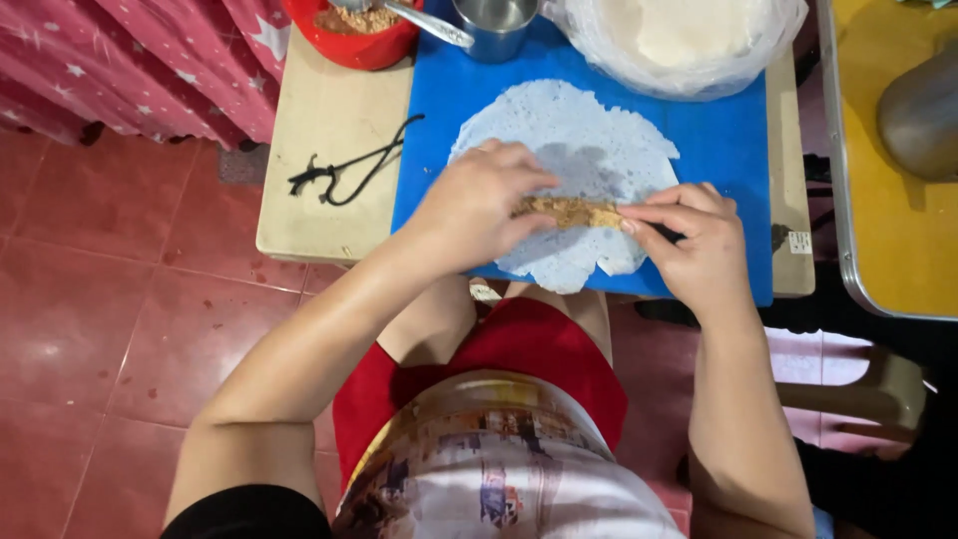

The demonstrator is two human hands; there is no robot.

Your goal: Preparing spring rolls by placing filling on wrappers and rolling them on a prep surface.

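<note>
Filling strip [569, 211] laid on thin round wrapper [571, 165], near front edge of blue board [728, 140]; long axis L–R. Pinched at both ends: left hand [477, 203] fingers closed on L end, right hand [699, 235] fingertips narrow on R end. Both hands equally near.

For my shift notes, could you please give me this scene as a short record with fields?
left hand: fingers on the filling strip
right hand: pinches the strip's other end
filling strip: brown, lying across the wrapper
wrapper: thin, pale, round, flat on the blue board
behind: red bowl with spoon, metal cup, bagged wrappers
</note>
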